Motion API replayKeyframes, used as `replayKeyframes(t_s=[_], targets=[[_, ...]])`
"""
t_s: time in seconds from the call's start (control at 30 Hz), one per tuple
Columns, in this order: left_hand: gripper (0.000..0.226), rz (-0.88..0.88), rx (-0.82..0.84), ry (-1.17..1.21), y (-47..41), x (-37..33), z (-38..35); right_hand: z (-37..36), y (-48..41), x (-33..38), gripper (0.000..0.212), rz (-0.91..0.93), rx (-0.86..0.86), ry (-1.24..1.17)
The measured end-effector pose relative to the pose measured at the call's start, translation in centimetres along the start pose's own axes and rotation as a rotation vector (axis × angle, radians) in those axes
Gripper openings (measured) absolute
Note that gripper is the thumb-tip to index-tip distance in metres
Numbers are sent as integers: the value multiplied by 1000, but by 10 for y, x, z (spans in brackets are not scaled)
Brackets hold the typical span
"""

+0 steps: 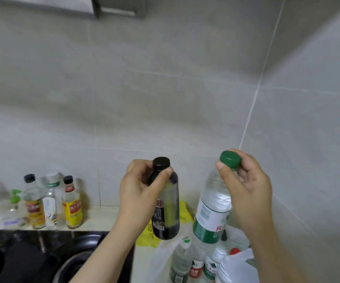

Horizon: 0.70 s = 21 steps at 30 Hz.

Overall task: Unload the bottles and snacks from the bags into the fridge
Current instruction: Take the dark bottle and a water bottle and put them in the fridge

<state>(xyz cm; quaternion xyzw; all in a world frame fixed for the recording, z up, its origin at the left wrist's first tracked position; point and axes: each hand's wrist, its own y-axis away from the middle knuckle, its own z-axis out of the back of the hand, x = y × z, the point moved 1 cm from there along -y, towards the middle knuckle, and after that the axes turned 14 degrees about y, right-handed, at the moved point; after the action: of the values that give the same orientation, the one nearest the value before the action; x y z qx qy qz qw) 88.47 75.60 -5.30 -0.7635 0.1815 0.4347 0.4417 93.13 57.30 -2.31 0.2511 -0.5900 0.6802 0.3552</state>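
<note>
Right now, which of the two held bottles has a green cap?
The large clear plastic water bottle in the right hand; the left hand holds a smaller dark bottle with a black cap.

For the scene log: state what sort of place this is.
Most likely a home kitchen: a black gas hob is set into the counter, and a row of glass condiment bottles stands along the grey tiled wall.

Both forearms extend upward, hands raised. Left hand (138, 190) wraps the dark bottle (166, 221); right hand (246, 186) pinches the green cap (230, 159).
</note>
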Motion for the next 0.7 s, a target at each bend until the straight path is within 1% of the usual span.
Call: replayKeyframes(t_s=[0.17,0.4,0.63,0.7], targets=[[5,-22,31,44,-20,-28,12,-16,-18,23,12,79,-1,-29],[17,-93,-62,89,-40,-75,27,-41,-44,49,11,189,-10,-135],[16,-163,-181,1,-32,-107,38,-69,-63,64,16,302,184,-285],[21,-196,-220,-38,-26,-118,39,-77,-66,69,17,330,232,-336]])
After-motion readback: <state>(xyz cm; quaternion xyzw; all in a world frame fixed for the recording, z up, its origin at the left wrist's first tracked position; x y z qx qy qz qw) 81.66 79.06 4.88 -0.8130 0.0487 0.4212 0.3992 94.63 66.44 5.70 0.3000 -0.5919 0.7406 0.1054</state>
